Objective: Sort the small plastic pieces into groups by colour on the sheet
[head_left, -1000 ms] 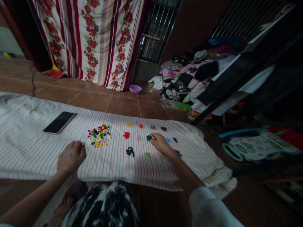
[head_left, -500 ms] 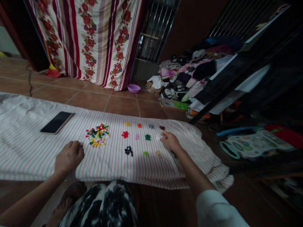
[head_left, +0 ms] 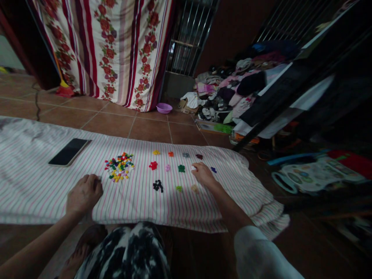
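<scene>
Thumb and fingers together, my right hand (head_left: 203,174) meets a white piece (head_left: 193,168) beside the dark green cluster (head_left: 181,168); whether clamped, I cannot tell. Its forearm (head_left: 228,201) slants over the near edge of the striped cloth (head_left: 130,203). Nearer that edge than the mixed pile (head_left: 119,167), my left hand (head_left: 84,193) lies curled, its hold unclear.

Dim light; brown tiled floor (head_left: 151,130); floral striped curtain (head_left: 123,58); barred opening (head_left: 190,38), probably window

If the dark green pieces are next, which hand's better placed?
Probably the right hand: its fingertips are just beside the dark green pieces. The left hand is farther off, left of the multicolored pile.
</scene>
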Demonstrator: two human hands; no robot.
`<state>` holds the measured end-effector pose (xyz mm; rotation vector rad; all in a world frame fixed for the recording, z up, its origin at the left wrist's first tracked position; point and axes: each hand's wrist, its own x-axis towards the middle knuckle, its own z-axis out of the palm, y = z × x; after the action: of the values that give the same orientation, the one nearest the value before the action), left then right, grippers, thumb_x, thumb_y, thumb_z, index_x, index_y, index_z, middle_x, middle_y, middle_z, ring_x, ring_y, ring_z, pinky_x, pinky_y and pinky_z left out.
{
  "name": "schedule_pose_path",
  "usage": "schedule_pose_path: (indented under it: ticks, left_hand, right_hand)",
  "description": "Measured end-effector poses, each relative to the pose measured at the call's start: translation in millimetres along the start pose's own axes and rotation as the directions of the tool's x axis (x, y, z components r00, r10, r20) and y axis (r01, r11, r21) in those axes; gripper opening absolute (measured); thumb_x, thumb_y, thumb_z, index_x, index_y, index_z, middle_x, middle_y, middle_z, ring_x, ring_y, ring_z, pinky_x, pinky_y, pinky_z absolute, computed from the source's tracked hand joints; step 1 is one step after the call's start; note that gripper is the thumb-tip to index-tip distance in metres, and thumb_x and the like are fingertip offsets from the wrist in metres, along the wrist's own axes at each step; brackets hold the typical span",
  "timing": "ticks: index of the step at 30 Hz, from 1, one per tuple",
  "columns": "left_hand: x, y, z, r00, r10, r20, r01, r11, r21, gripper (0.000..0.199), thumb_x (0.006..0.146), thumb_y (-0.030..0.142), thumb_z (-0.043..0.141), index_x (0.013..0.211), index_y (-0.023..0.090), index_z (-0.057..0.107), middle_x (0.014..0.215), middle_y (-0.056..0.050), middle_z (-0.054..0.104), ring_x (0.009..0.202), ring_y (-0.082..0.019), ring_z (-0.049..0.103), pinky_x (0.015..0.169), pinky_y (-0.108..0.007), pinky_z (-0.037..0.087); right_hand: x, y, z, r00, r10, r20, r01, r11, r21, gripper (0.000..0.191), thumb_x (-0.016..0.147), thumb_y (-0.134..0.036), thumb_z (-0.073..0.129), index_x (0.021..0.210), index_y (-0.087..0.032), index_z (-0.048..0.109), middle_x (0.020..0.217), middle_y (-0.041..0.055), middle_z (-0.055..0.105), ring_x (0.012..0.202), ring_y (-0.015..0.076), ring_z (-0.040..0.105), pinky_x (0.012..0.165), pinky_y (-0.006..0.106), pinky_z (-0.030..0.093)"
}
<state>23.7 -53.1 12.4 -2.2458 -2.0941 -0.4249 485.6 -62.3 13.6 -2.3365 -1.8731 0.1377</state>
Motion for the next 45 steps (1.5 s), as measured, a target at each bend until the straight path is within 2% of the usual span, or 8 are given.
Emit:
schedule_pose_path:
  ticks: [9,16,20,26,30,34,40,45]
  left_hand:
    - [0.1,-3.0,3.8,1.0,0.003,-0.016,-0.003,1.0,-0.017,0.026,0.088,0.027,0.038,0.091,0.015,0.06,0.092,-0.012,0.066,0.083,-0.025,0.062,0.065,-0.034,0.043]
    - [0.0,-2.5,4.2,1.0,0.004,-0.023,-0.004,1.0,0.0,0.025,0.089,0.028,0.037,0.09,0.016,0.059,0.089,-0.011,0.065,0.082,-0.024,0.063,0.065,-0.034,0.043]
    - [-0.1,-1.1,2.0,1.0,-0.01,-0.008,0.01,1.0,0.002,0.024,0.089,0.028,0.038,0.09,0.016,0.059,0.09,-0.011,0.065,0.082,-0.025,0.063,0.064,-0.033,0.043]
    - [-0.3,-0.9,0.6,1.0,0.0,0.023,-0.001,1.0,0.02,0.022,0.091,0.027,0.037,0.092,0.016,0.056,0.095,-0.011,0.065,0.088,-0.023,0.063,0.067,-0.032,0.042]
    - [-0.4,-0.1,-0.8,0.999,-0.008,0.041,0.007,0.999,0.033,0.022,0.093,0.026,0.035,0.091,0.017,0.055,0.094,-0.011,0.065,0.087,-0.023,0.063,0.066,-0.032,0.041]
    - [0.0,-0.5,0.2,0.999,-0.018,0.031,0.018,1.0,0.016,0.02,0.092,0.026,0.038,0.089,0.017,0.056,0.093,-0.011,0.065,0.087,-0.024,0.062,0.065,-0.033,0.042]
    - [0.7,0.7,-1.1,0.998,-0.037,0.051,0.036,0.999,0.027,0.019,0.091,0.026,0.041,0.091,0.016,0.057,0.094,-0.009,0.064,0.087,-0.022,0.061,0.066,-0.032,0.042]
    - [1.2,2.5,-3.4,0.996,-0.043,0.08,0.039,0.998,0.057,0.02,0.093,0.026,0.039,0.092,0.016,0.056,0.096,-0.01,0.064,0.09,-0.022,0.062,0.068,-0.031,0.041]
  right_hand:
    - [1.2,-2.1,5.4,0.999,-0.007,-0.047,0.01,0.998,0.069,0.035,0.078,-0.008,0.055,0.108,-0.014,0.07,0.106,0.0106,0.068,0.098,0.0177,0.061,0.093,0.027,0.041]
    - [-1.5,-2.7,0.5,1.0,0.004,-0.008,-0.003,0.998,0.055,0.036,0.079,-0.01,0.056,0.113,-0.011,0.068,0.105,0.0117,0.067,0.096,0.018,0.061,0.091,0.027,0.042]
    - [-1.9,3.4,-6.0,0.999,-0.014,-0.046,0.018,0.995,0.097,0.036,0.079,-0.013,0.059,0.114,-0.013,0.068,0.107,0.0102,0.068,0.095,0.0176,0.062,0.09,0.026,0.044]
    - [-1.0,35.6,-24.1,0.977,0.164,-0.135,-0.148,0.982,0.119,0.031,0.081,-0.011,0.055,0.108,-0.013,0.071,0.108,0.0111,0.07,0.097,0.0194,0.065,0.089,0.026,0.045]
    - [-5.9,55.5,-29.8,0.966,0.24,-0.099,-0.233,0.969,0.079,0.025,0.076,-0.012,0.061,0.098,-0.015,0.073,0.096,0.0085,0.071,0.091,0.0207,0.066,0.081,0.027,0.047]
    - [-9.8,60.8,-23.5,0.979,0.203,-0.016,-0.202,0.978,0.053,0.024,0.074,-0.018,0.066,0.098,-0.016,0.072,0.09,0.0067,0.071,0.085,0.0197,0.066,0.074,0.025,0.046]
    - [-2.8,58.1,-6.9,0.986,0.155,-0.06,-0.158,0.987,-0.035,0.028,0.075,-0.02,0.066,0.102,-0.016,0.071,0.096,0.011,0.07,0.09,0.0225,0.065,0.078,0.027,0.046]
    - [3.0,58.2,-2.7,0.987,0.14,-0.076,-0.144,0.989,-0.039,0.023,0.074,-0.016,0.064,0.094,-0.018,0.074,0.086,0.0094,0.071,0.084,0.0219,0.065,0.075,0.027,0.047]
